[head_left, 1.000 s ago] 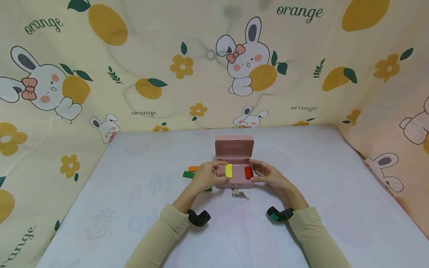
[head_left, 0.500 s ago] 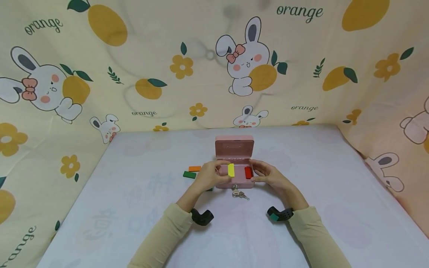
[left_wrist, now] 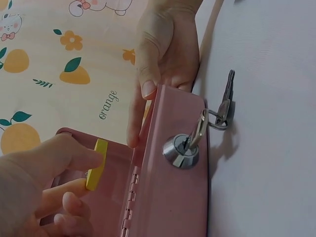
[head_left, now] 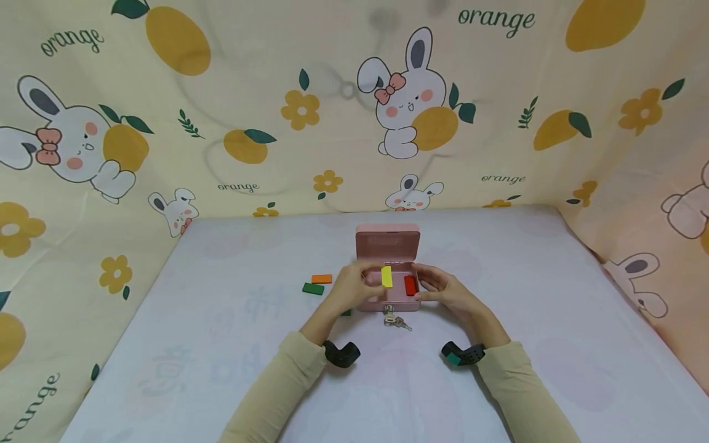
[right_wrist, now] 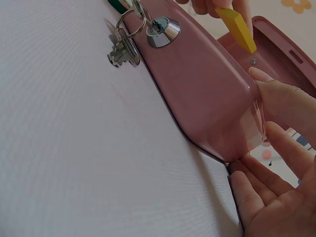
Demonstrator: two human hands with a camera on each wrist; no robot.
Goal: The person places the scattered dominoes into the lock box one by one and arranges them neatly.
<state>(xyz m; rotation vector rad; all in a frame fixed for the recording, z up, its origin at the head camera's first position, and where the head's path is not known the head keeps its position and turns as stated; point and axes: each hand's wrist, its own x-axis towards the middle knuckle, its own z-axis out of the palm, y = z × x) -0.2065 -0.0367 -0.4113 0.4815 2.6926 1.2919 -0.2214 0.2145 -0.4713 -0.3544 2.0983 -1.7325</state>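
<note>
My left hand (head_left: 350,286) pinches a yellow block (head_left: 386,277) upright between thumb and fingers, over the open pink cash box (head_left: 396,298). In the left wrist view the yellow block (left_wrist: 97,165) appears in front of the raised lid (left_wrist: 116,163). At the box's right end my right hand (head_left: 451,292) holds the side wall, thumb near the front corner and a finger towards the back. A red block (head_left: 410,285) lies inside the box by that wall. From the lock (left_wrist: 181,151) on the front hang keys (left_wrist: 224,106).
Left of the box an orange block (head_left: 322,279) and a green block (head_left: 313,288) lie on the white table (head_left: 388,394). Another green piece (head_left: 346,312) shows partly behind the left wrist. A printed cloth (head_left: 343,123) hangs behind the table.
My left hand has moved a little to the right with the yellow block, further over the box, and the block is slightly higher. The right hand and the box have stayed in place.
</note>
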